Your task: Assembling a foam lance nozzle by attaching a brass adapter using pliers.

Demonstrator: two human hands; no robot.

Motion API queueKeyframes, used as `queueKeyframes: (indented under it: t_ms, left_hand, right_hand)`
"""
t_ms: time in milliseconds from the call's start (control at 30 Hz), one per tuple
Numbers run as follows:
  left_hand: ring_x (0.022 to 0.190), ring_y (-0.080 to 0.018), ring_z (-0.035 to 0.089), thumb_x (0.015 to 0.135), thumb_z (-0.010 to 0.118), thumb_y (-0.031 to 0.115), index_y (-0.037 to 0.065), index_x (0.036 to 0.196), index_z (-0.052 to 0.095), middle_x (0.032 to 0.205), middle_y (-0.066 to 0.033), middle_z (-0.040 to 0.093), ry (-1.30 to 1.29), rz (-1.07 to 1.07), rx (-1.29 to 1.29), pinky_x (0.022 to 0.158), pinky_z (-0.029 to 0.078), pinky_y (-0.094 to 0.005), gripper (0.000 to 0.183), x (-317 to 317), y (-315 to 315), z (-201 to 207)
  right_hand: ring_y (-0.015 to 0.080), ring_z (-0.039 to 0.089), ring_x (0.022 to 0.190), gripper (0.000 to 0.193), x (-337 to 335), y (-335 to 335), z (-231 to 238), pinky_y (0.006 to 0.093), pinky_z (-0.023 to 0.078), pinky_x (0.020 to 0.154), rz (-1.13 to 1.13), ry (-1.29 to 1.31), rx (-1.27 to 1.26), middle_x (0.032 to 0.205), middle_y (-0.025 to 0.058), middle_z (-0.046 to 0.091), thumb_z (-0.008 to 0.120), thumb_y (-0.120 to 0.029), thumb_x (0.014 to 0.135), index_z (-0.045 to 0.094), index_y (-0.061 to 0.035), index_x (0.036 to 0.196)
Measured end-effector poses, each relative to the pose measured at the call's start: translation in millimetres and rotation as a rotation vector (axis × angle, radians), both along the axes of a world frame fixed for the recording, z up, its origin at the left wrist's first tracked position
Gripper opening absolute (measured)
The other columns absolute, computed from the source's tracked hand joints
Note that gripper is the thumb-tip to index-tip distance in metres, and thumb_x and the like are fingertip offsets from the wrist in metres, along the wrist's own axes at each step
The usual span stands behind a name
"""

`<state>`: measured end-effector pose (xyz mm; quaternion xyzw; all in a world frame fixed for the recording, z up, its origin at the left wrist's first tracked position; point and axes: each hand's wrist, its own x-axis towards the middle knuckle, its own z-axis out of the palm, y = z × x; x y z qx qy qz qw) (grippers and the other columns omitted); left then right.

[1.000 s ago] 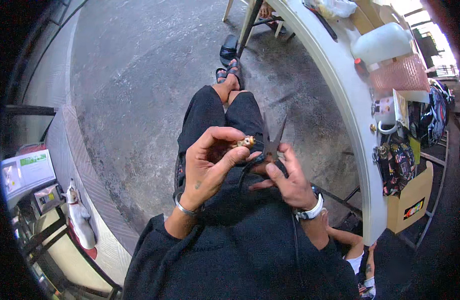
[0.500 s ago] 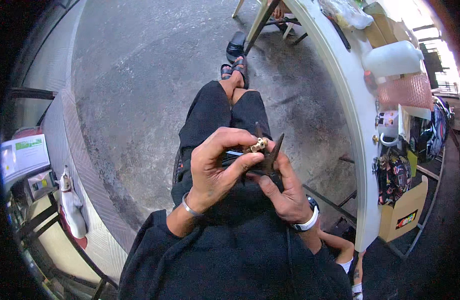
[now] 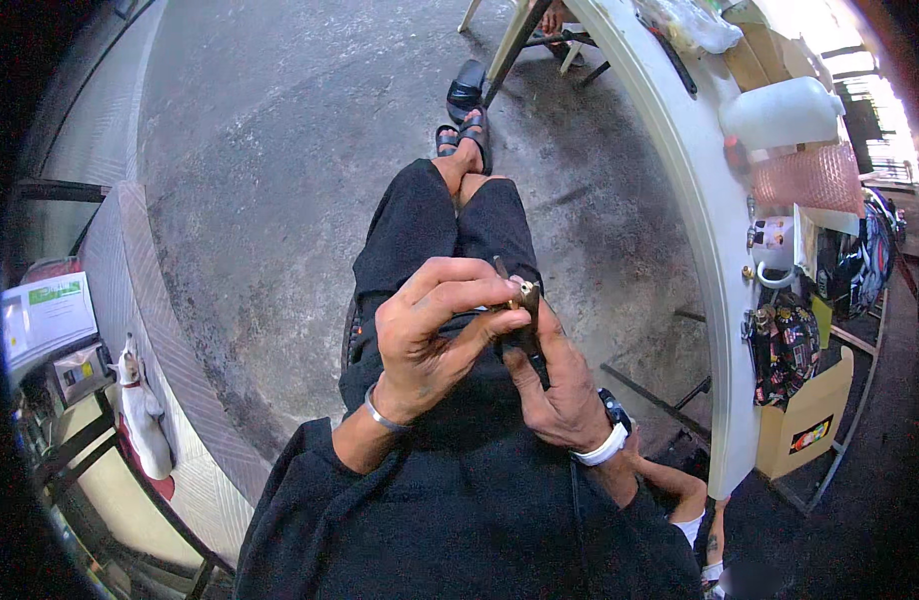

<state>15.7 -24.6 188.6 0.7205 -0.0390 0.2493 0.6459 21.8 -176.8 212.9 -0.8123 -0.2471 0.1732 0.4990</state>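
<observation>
Loose black top (image 3: 430,510) with sleeves (image 3: 298,470) leaving the forearms (image 3: 356,443) bare, black cropped trousers (image 3: 410,225) and strappy black sandals (image 3: 473,130). A silver bangle (image 3: 380,412) circles the left wrist (image 3: 391,399), a white-strapped watch (image 3: 604,447) the right. A small dark mark (image 3: 423,389) sits near the base of the left hand (image 3: 430,330).

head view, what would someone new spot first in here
Probably the small gold metal piece near the middle, pinched by the left hand right beside dark scissors in the right hand. Next, likely the white animal with a red collar, lying at the far left. The big white jug on the table at upper right also stands out.
</observation>
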Motion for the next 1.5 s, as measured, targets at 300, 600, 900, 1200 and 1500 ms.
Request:
queueKeyframes:
  t_ms: [300,600,900,1200,1500]
  left_hand:
    - [0.083,-0.0164,0.058,0.070,0.066,-0.008,-0.001,0.090,0.060,0.088,-0.0092,0.059,0.056,0.217,-0.111,0.073,0.047,-0.0260,0.022,15.0,19.1,-8.9]
    - [0.080,-0.0193,0.060,0.074,0.065,0.005,0.004,0.084,0.062,0.083,-0.0076,0.061,0.371,-0.121,0.252,0.072,0.045,-0.0280,0.011,15.0,20.2,-44.7]
    - [0.075,-0.0174,0.060,0.076,0.065,0.011,0.003,0.087,0.064,0.084,-0.0072,0.061,0.546,-0.337,0.255,0.066,0.046,-0.0260,0.013,13.7,26.9,-90.2]
    - [0.079,-0.0155,0.060,0.077,0.065,0.010,0.002,0.087,0.063,0.084,-0.0071,0.061,0.515,-0.384,0.228,0.070,0.046,-0.0259,0.013,18.9,13.1,-69.2]
    - [0.074,-0.0177,0.062,0.080,0.062,0.005,0.000,0.087,0.050,0.094,-0.0137,0.059,0.554,-0.467,-0.786,0.070,0.052,-0.0288,0.015,16.8,-8.6,-39.5]
  right_hand:
    - [0.0254,0.059,0.088,0.035,76.5,-33.9,-31.7,0.0352,0.044,0.080,-0.019,0.191,-0.168,0.096,0.0157,0.060,0.053,-0.025,0.086,0.049,0.0001,0.110]
    - [0.0173,0.056,0.094,0.030,71.0,-161.4,-131.7,0.0326,0.049,0.074,-0.577,0.916,0.863,0.104,0.0048,0.058,0.046,-0.021,0.090,0.049,-0.0037,0.115]
    - [0.0158,0.056,0.094,0.036,-120.8,-286.5,-249.5,0.0295,0.043,0.084,-0.675,1.105,0.138,0.101,0.0041,0.060,0.053,-0.028,0.085,0.054,-0.0035,0.111]
    - [0.0130,0.056,0.067,0.023,-134.2,-230.8,-283.3,0.0280,0.049,0.063,-0.913,1.072,0.193,0.093,0.0087,0.061,0.047,-0.020,0.091,0.053,-0.0027,0.104]
    - [0.0134,0.060,0.078,0.029,0.5,-154.2,-89.5,0.0264,0.049,0.068,-0.581,0.303,0.028,0.091,0.0088,0.062,0.045,-0.021,0.092,0.050,-0.0004,0.112]
